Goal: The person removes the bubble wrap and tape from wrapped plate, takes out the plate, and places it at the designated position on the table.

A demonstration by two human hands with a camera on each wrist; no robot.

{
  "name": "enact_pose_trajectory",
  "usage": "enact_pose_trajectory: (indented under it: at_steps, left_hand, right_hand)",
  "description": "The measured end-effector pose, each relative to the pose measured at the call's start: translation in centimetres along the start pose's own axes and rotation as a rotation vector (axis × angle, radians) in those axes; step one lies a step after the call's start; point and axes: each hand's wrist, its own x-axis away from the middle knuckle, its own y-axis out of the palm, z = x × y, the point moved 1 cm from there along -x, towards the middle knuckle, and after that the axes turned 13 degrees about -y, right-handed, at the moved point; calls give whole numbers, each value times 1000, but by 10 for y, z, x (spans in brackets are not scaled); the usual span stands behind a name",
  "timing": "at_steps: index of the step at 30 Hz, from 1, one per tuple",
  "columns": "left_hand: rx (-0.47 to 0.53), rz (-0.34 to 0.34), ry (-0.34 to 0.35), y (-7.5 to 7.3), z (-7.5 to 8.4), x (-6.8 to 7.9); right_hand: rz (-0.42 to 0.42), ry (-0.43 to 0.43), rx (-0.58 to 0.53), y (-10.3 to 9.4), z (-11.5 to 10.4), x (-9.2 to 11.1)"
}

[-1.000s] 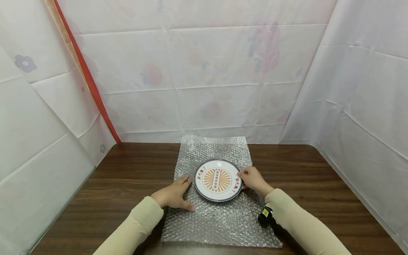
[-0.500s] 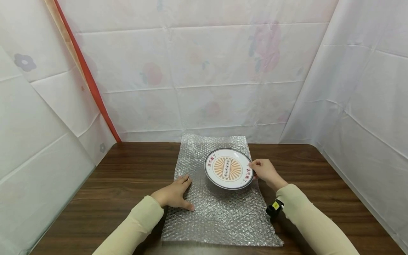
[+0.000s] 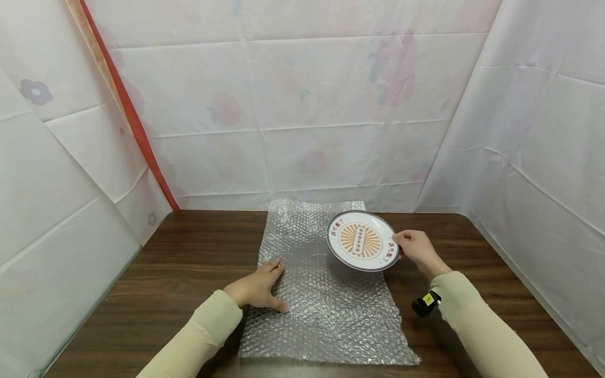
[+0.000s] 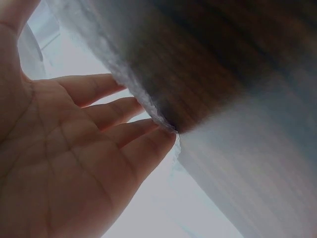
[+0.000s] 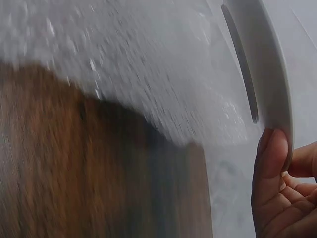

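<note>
A white plate point(image 3: 363, 241) with a dark rim, an orange sunburst and red lettering is raised above the right part of a bubble wrap sheet point(image 3: 321, 315). My right hand point(image 3: 418, 251) pinches the plate's right edge between thumb and fingers; the right wrist view shows the plate's underside point(image 5: 265, 64) and this grip. On the sheet's left edge rests my left hand point(image 3: 259, 287), fingers spread. The left wrist view shows the palm of the left hand point(image 4: 64, 148), with straight fingertips at the bubble wrap's edge point(image 4: 129, 79).
The sheet lies on a dark wooden table point(image 3: 198, 252). Pale printed cloth point(image 3: 302, 115) hangs behind the table and on both sides. A red strip point(image 3: 134, 121) runs down the back left corner. A black device point(image 3: 425, 303) is strapped at the right wrist.
My right hand has lifted the plate off the bubble wrap and carried it rightward and toward the back. The left hand stays where it was on the sheet.
</note>
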Motion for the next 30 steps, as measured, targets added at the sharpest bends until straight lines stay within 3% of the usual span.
enact_pose_trajectory:
  at_steps: [12,30]
  left_hand:
    - [0,-2,-4,1,-2,-1]
    - [2,-11,-11,0,-2,-2]
  right_hand:
    - [74,34,65,-39,16,8]
    - [162,131,127,-78,66,19]
